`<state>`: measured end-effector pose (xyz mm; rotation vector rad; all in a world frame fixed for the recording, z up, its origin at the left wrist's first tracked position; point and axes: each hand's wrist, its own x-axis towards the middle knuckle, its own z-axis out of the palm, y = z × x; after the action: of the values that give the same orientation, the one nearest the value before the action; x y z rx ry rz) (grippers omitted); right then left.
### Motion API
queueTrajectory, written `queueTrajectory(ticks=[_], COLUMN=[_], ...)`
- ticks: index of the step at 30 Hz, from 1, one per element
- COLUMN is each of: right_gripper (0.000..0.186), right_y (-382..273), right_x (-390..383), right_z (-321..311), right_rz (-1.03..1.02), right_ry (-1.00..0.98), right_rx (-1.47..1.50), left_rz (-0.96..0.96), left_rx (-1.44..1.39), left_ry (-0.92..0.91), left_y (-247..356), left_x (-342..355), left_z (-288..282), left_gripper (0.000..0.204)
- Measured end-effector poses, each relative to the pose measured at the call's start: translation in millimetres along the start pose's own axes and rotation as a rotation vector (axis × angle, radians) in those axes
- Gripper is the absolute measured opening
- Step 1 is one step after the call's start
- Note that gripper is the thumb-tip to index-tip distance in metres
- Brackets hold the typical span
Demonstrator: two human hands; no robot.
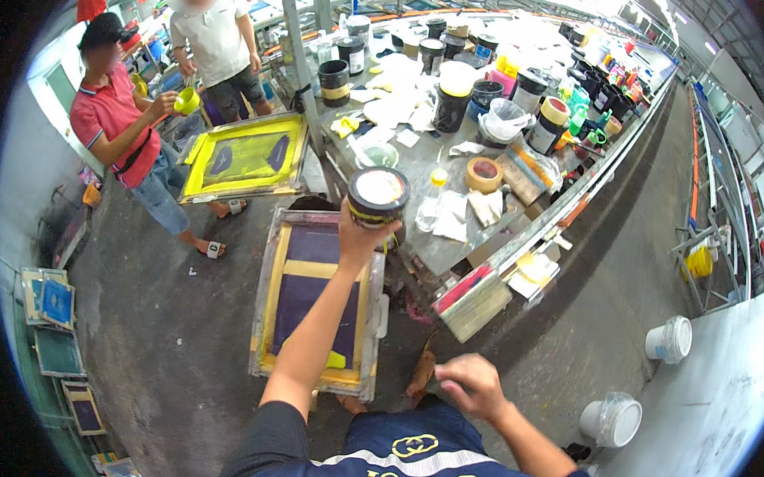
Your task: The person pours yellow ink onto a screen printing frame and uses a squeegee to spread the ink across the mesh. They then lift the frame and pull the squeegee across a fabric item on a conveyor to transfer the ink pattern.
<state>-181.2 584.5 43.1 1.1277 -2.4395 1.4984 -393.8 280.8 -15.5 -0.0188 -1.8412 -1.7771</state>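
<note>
My left hand [358, 233] holds up a black tub [378, 208] with a white lid, above a purple mesh screen frame [274, 315] with yellowish edging. My right hand [469, 383] is low at the right, fingers loosely bent and apart from the thumb, with nothing visible in it. Just right of the tub, a small bottle [429, 208] with a yellow cap and a roll of tape [485, 162] rest on a cluttered grey worktable [442, 252].
A person in red [132, 143] holds a yellow cup beside a yellow-coated screen [199, 180]; another person [224, 40] stands behind. Metal posts [294, 78] edge the table. White buckets [610, 421] stand along the right wall. Several frames [56, 351] lean at the left.
</note>
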Motion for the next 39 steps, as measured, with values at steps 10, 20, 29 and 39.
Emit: queueTrajectory(ticks=[10,20,29,39], right_gripper=[0.029,0.032,0.032,0.033], right_y=[91.8,150.8,155.5,86.0], right_x=[-311.5,-353.1,-379.5,-332.5], right_z=[-14.3,15.1,20.8,286.0], right_rz=[1.295,1.797,1.709,1.726], right_ry=[0.447,0.235,0.105,-0.312], right_rx=[0.127,0.308,0.337,0.708], left_rz=[-0.121,-0.115,-0.156,-0.83], left_rx=[0.091,0.334,0.135,0.336], left_ry=[-0.087,-0.051,-0.139,0.682], left_y=[-121.5,-185.7,-46.7,-12.2], left_x=[176.0,199.4,102.2,-548.4], left_z=[107.7,136.7,-25.0,-473.6], left_gripper=[0.099,0.118,0.091,0.059])
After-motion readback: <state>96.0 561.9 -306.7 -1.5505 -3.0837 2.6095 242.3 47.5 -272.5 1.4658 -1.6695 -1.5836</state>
